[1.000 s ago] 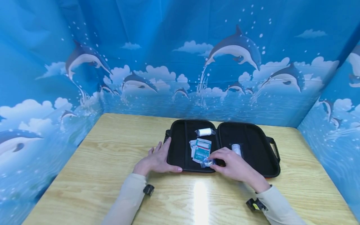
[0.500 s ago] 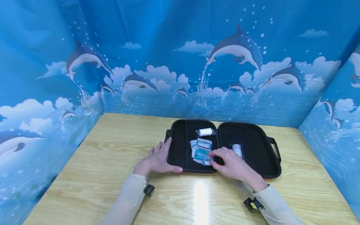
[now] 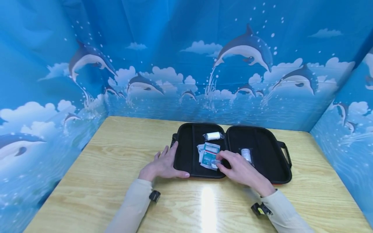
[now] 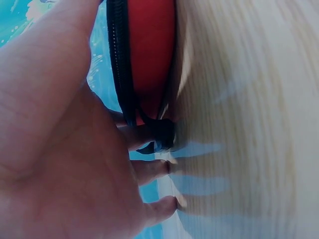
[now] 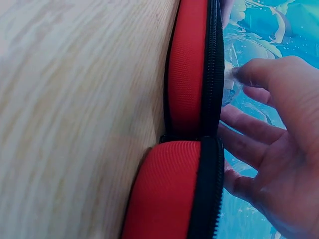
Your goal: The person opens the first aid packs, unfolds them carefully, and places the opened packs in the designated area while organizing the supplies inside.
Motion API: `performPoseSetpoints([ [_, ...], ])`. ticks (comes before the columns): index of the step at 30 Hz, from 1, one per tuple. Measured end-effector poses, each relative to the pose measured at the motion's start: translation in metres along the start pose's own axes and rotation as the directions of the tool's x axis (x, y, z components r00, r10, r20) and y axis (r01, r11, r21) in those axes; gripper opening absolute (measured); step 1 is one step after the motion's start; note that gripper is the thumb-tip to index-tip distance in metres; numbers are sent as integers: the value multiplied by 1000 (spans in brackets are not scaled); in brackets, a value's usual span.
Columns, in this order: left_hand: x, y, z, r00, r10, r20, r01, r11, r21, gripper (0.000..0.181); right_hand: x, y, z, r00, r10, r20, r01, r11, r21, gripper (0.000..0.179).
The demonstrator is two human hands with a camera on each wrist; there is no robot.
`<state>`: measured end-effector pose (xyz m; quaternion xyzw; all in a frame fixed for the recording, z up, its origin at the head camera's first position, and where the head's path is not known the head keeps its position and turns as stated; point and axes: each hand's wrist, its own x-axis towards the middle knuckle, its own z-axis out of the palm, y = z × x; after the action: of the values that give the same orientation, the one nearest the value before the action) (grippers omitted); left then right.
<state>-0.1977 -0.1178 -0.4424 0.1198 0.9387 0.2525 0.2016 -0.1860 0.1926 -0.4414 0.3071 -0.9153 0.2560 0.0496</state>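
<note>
An open zip case [image 3: 186,152] with a black lining lies spread on the table, its outer shell red in both wrist views. My left hand [image 3: 164,163] rests along the left edge of the case, fingers spread and thumb at the front rim. Between right thumb and fingertips, my right hand [image 3: 240,168] pinches a small tape roll [image 3: 214,164] in clear plastic wrap. It is over the lower end of a green-and-white packet [image 3: 209,153] in the left half. A white paper packet [image 3: 200,150] lies partly hidden beneath that one.
A wrapped white bandage roll [image 3: 213,136] lies at the back of the left half. Another wrapped white roll [image 3: 246,154] is in the right half, near the right hand. A carry handle [image 3: 286,154] sticks out on the right. A dolphin-print curtain [image 3: 180,58] surrounds the table [image 3: 125,142].
The right hand, pinching the tape roll, has shifted slightly up in the head view, and the roll now covers more of the green packet. The left hand stays in place.
</note>
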Motion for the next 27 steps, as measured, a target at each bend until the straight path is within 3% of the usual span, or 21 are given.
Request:
performPoseSetpoints([
  [6, 1, -1, 1, 1000, -3, 2, 3, 1000, 1, 135, 1, 3, 2, 995, -89, -46, 90, 996, 11, 17],
  [14, 2, -1, 1, 1000, -2, -5, 2, 1000, 7, 134, 7, 7, 1, 989, -133, -59, 136, 990, 34, 15],
  [20, 1, 0, 1, 1000, -6, -1, 6, 1000, 12, 134, 9, 7, 1, 993, -111, -42, 113, 993, 32, 16],
  [27, 1, 0, 1, 1000, -4, -1, 4, 1000, 4, 134, 13, 9, 1, 997, -77, -30, 79, 992, 94, 9],
])
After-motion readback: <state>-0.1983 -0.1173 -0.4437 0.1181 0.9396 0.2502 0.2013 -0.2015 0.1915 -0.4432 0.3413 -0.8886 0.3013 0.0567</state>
